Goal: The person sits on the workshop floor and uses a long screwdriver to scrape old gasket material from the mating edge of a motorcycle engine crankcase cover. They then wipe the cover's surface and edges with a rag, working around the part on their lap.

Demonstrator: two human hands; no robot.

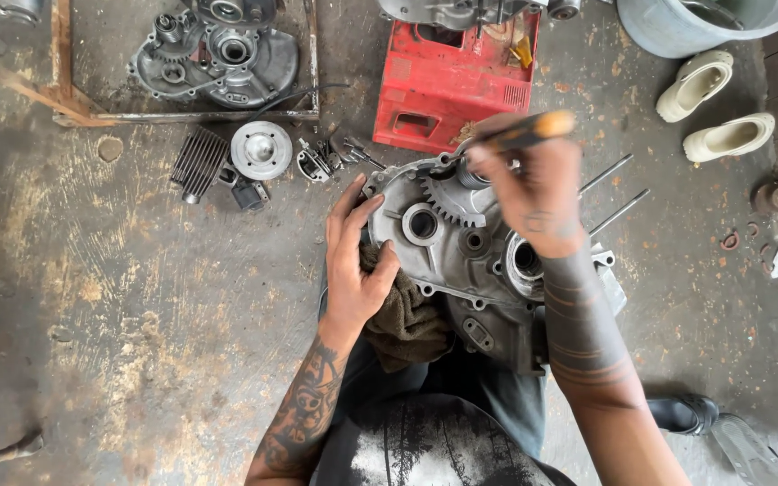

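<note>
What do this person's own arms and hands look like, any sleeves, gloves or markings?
Both hands are bare, with no gloves and no sleeves over the forearms. The left hand leads into a forearm covered in dense dark tattoo work with patterned, shaded shapes. The right hand carries a small dark tattoo near the wrist, and its forearm bears several dark tattooed bands ringing it. No watch or rings show.

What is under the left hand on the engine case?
Under the left hand lies a brown rag, pressed against the grey engine case. The hand and rag cover that edge of the case, so it cannot be seen.
</note>
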